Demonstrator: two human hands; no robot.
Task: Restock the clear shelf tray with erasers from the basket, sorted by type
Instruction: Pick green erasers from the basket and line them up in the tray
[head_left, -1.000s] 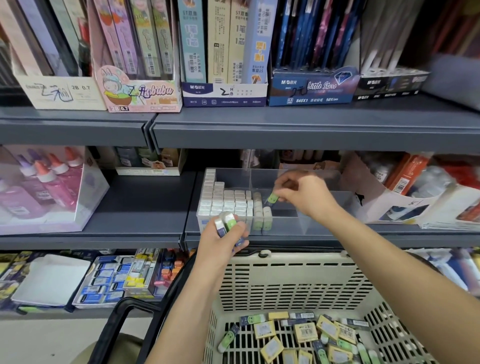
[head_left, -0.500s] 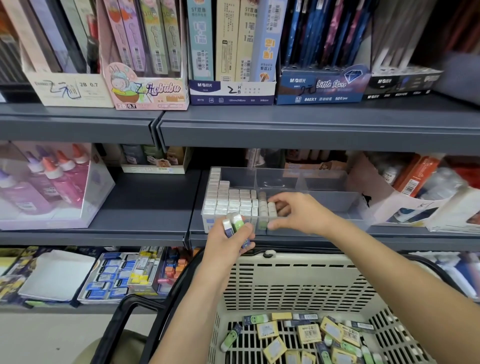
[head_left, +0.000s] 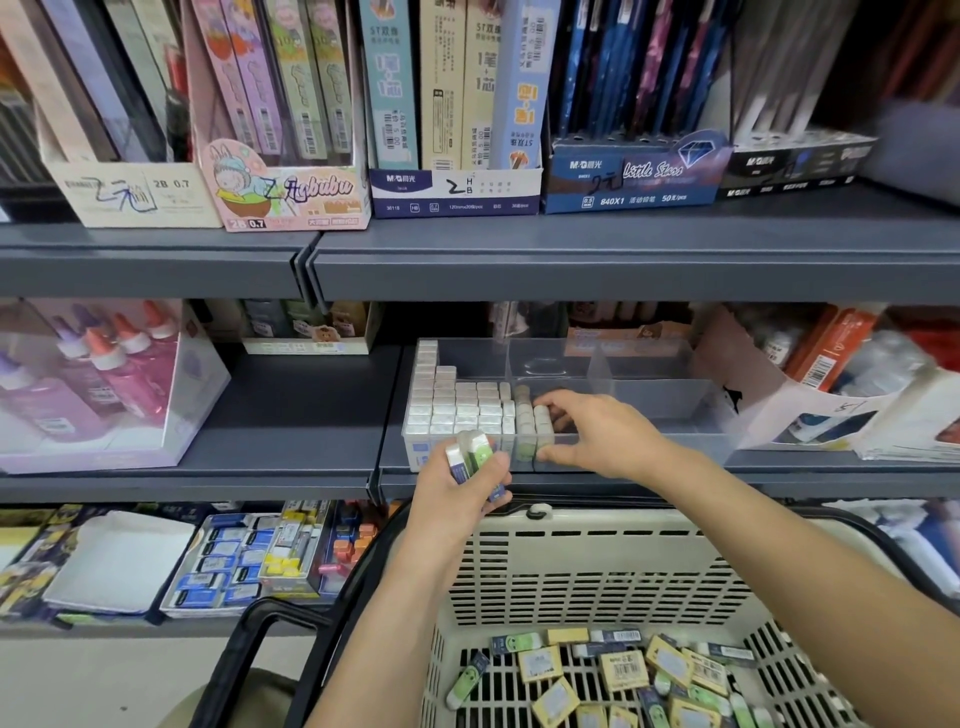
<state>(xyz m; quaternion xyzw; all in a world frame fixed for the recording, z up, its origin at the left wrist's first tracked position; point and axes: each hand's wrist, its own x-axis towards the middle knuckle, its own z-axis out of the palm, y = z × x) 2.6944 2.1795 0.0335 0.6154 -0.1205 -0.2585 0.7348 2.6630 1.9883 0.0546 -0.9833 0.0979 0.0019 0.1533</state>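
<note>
The right hand (head_left: 597, 434) seats an eraser in the clear tray (head_left: 649, 395); the left hand (head_left: 460, 491), fingers grasping spare erasers (head_left: 470, 454), supplies the next.

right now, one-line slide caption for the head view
Right hand seats erasers in the clear tray; left hand holds more.

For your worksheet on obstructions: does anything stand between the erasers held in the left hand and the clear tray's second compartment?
Yes: the right hand reaches over the clear tray beside the green-sleeved row, occupying the gap where the erasers in the left hand would go.
</note>
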